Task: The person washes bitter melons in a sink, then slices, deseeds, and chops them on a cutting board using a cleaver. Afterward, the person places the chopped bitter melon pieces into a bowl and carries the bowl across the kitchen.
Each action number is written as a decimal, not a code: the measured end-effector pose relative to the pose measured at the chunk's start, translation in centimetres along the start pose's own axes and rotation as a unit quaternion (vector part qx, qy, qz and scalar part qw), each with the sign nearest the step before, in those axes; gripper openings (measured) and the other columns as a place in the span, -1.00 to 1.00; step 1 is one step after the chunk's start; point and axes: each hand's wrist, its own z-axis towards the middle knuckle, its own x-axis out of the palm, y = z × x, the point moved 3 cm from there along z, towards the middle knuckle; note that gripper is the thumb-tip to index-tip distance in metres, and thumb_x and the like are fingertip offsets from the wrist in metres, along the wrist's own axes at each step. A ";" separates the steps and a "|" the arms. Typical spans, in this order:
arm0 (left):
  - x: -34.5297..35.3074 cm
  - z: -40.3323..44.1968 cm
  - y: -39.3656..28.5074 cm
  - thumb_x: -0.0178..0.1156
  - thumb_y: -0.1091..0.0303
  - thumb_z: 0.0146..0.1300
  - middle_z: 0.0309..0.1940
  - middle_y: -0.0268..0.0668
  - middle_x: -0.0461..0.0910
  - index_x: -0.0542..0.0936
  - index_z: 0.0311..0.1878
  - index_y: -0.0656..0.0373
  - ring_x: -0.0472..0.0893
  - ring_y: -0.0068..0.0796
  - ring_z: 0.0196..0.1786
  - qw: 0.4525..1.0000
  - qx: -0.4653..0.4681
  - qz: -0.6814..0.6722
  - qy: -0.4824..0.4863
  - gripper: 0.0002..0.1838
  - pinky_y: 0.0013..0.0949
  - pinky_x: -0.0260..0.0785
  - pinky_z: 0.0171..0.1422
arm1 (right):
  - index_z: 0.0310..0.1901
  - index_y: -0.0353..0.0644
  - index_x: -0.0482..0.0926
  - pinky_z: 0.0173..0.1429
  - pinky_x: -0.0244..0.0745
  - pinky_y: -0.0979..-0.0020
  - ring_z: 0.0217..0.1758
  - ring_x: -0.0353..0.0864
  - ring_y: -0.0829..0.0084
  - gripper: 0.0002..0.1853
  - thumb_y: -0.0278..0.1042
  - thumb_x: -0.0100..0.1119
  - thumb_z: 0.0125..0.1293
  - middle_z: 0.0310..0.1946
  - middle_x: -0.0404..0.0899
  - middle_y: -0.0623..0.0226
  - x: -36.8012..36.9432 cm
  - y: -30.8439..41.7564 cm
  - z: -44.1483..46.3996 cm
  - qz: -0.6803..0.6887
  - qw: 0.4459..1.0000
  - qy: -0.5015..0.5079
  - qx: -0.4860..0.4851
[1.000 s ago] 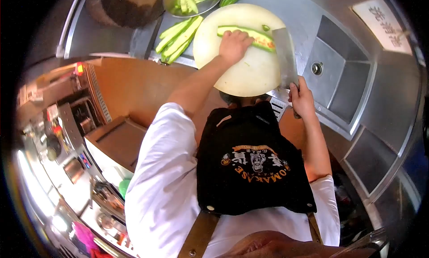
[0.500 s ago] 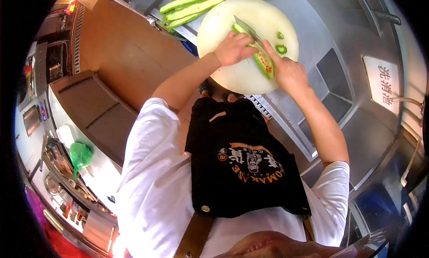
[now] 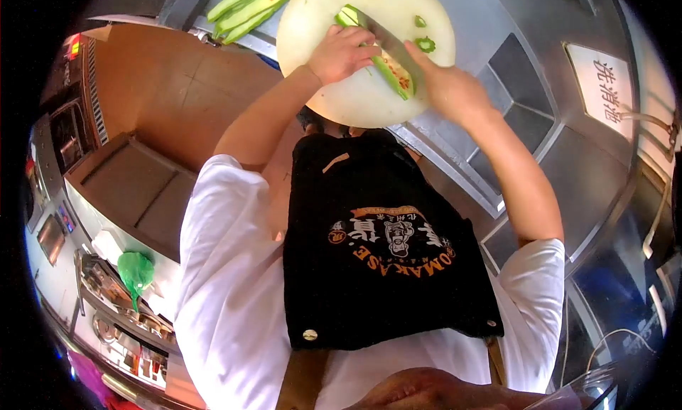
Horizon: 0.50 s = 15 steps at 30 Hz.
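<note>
On a round white cutting board [image 3: 320,101] lies a halved green gourd [image 3: 395,77], its pale core and reddish seeds facing up; it resembles a bitter melon. My left hand [image 3: 344,53] presses down on its middle with curled fingers. My right hand [image 3: 455,92] grips a knife [image 3: 387,37], index finger stretched along the top of the blade; the handle is hidden in the palm. The blade lies along the gourd's right side. Whether its edge touches the flesh is hard to tell. A green ring slice [image 3: 425,45] and a small green piece [image 3: 420,21] sit at the board's right.
Several long green gourd strips [image 3: 252,8] lie left of the board on the metal counter [image 3: 483,19]. Sink basins [image 3: 522,101] are at the right, near a white sign [image 3: 602,89]. A green plastic bag [image 3: 135,273] sits on the far-left counter.
The whole view has shifted, so the board appears higher and further left. Relative to the board, my right hand and the knife have moved slightly right. My left hand stays on the gourd.
</note>
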 end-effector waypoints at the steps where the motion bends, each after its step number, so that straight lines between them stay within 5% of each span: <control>1: 0.2 0.0 0.1 0.36 0.25 0.17 0.03 -0.43 0.55 0.65 0.02 -0.17 0.49 -0.33 0.14 1.000 0.003 -0.004 0.002 -0.68 -0.18 0.18 0.15 | 0.57 0.44 -0.02 -0.07 0.56 0.03 -0.16 0.69 -0.07 -0.16 -0.41 0.01 0.31 -0.21 0.67 -0.11 0.2 -0.2 -1.0 0.002 1.000 0.002 0.005; 7: 0.2 -0.3 0.2 0.37 0.21 0.17 -0.01 -0.44 0.56 0.69 0.01 -0.19 0.49 -0.32 0.11 1.000 0.003 -0.001 0.014 -0.69 -0.20 0.18 0.13 | 0.58 0.44 -0.03 0.00 0.53 -0.01 -0.13 0.67 -0.13 -0.23 -0.39 -0.09 0.40 -0.21 0.66 -0.15 2.1 -0.7 -4.1 0.086 0.992 0.063 0.070; 9: 0.1 -0.5 0.2 0.38 0.19 0.15 -0.02 -0.42 0.55 0.69 0.00 -0.17 0.49 -0.32 0.10 0.999 -0.014 -0.024 0.047 -0.69 -0.21 0.17 0.13 | 0.59 0.44 -0.13 -0.06 0.61 0.04 -0.16 0.72 -0.02 -0.10 -0.47 -0.04 0.30 -0.22 0.68 -0.10 2.9 -0.2 -4.4 0.068 0.995 0.048 0.063; 15: -0.4 -0.6 -0.7 0.42 0.14 0.10 -0.04 -0.39 0.54 0.70 -0.02 -0.12 0.48 -0.32 0.09 0.999 0.001 -0.029 0.035 -0.66 -0.20 0.18 0.13 | 0.59 0.44 -0.17 -0.16 0.54 -0.05 -0.27 0.68 -0.11 -0.14 -0.44 -0.07 0.37 -0.32 0.66 -0.16 6.5 0.3 -4.4 0.129 0.988 0.029 0.073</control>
